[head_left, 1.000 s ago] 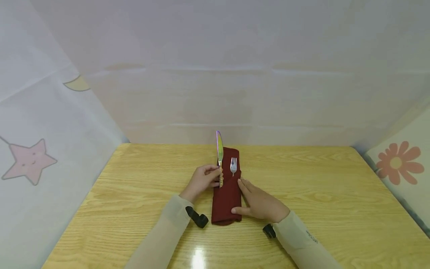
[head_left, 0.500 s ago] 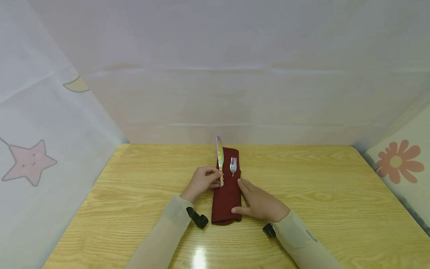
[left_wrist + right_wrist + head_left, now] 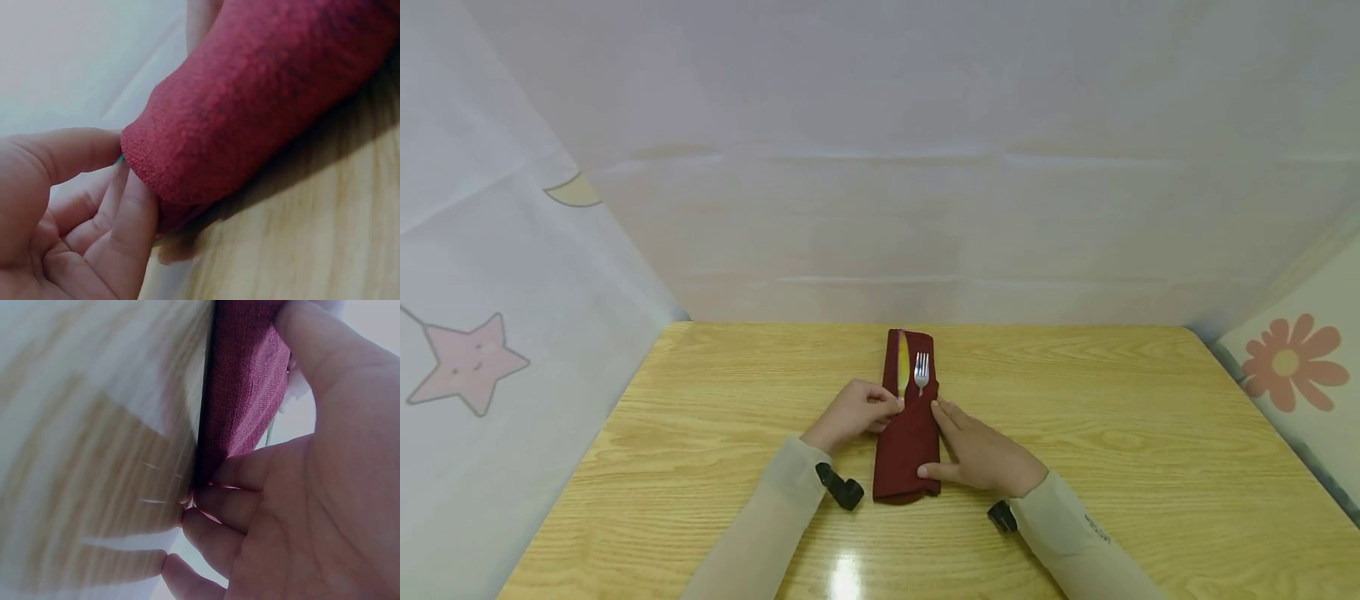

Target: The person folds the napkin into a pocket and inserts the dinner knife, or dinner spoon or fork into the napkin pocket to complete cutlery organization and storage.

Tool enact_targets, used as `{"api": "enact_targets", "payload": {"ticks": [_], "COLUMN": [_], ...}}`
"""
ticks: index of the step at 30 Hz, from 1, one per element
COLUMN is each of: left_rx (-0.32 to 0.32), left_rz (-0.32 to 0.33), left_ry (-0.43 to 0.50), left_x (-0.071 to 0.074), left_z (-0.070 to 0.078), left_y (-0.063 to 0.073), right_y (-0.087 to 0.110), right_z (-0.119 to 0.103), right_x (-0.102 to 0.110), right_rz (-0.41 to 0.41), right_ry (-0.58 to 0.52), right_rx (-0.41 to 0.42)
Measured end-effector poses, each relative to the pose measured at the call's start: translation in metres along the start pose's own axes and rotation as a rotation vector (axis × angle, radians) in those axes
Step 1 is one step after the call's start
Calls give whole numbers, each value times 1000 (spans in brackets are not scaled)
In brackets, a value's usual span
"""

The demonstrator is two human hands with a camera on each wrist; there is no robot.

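A dark red cloth napkin (image 3: 904,462), folded into a long pocket, lies upright in the middle of the head view. Out of its slanted opening rise the tines of a fork (image 3: 921,368) and, left of it, the shiny yellow-green blade of a table knife (image 3: 903,362). My left hand (image 3: 853,408) pinches the knife at the opening; its handle is hidden by the fingers and cloth. In the left wrist view a thin green sliver shows between thumb and finger beside the napkin (image 3: 250,106). My right hand (image 3: 985,454) rests along the napkin's right edge, fingers fairly straight, thumb on the cloth.
A wooden table (image 3: 1112,400) spreads out on both sides of the napkin. Pale sheet walls close off the back and sides, one with a pink star (image 3: 469,363), another with a red flower (image 3: 1292,362). Black wrist mounts (image 3: 841,487) sit on both cuffs.
The knife has gone down and slightly right into the pocket, so its patterned handle no longer shows. My left hand has moved down with it. The right hand has stayed put.
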State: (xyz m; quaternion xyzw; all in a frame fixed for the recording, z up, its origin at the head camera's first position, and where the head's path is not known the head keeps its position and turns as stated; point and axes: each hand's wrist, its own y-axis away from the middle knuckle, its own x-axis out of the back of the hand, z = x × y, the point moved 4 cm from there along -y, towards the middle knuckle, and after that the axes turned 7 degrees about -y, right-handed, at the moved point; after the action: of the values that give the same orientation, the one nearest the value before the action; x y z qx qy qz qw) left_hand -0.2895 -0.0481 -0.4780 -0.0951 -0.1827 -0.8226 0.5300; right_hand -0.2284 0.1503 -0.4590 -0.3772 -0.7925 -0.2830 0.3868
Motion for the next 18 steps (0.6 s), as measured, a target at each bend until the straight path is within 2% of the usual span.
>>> {"api": "enact_targets", "payload": {"ticks": [10, 14, 18], "left_rx": [4, 14, 35], "left_rz": [-58, -31, 39], "left_ry": [94, 109, 117], "left_x": [-4, -4, -3], "left_z": [-3, -2, -2], "left_y": [-5, -5, -4], "right_y": [1, 1, 1], "right_z": [0, 1, 1], "right_x": [1, 1, 0], "right_rz": [4, 4, 5], "right_ry": [-25, -23, -18], "right_rx": [4, -1, -2]}}
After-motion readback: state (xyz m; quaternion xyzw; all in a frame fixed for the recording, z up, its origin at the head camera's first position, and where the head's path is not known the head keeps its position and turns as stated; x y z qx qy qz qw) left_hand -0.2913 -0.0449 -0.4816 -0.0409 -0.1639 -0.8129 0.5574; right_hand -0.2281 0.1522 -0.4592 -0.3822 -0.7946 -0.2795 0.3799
